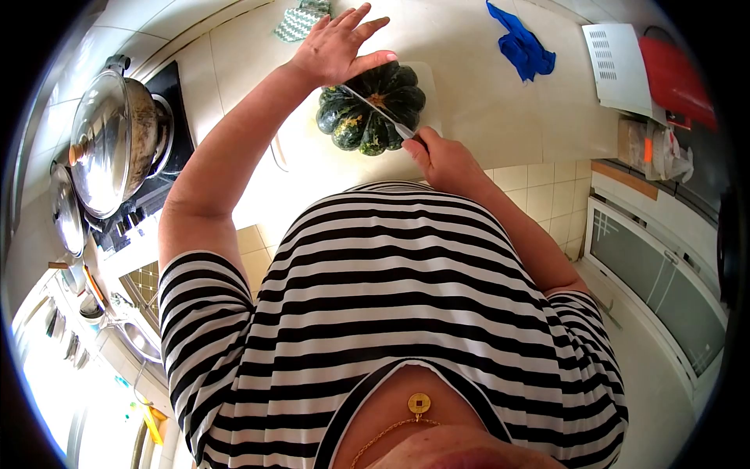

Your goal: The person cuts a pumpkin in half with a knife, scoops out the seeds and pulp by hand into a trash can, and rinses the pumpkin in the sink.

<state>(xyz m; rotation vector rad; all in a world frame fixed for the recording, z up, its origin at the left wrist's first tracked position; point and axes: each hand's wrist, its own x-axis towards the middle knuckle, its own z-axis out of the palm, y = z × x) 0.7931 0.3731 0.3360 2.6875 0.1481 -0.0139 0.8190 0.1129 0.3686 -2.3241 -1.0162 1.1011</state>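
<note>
A dark green ribbed pumpkin [353,129] with yellow patches sits on a pale cutting board [432,87]. Across its top lies the blade of a knife [377,107], running from upper left to lower right. My right hand [445,160] is closed around the knife's handle at the pumpkin's near right side. My left hand [337,48], fingers spread, is at the pumpkin's far left edge, close to the blade's tip. Whether its palm touches the blade or the pumpkin is hard to see.
A green-and-white patterned cloth [297,25] lies behind my left hand. Farther right on the counter [484,102] is a crumpled blue cloth [525,48]. To the left, a glass-lidded pot [113,141] stands on the stove. A white appliance [617,69] is at the right.
</note>
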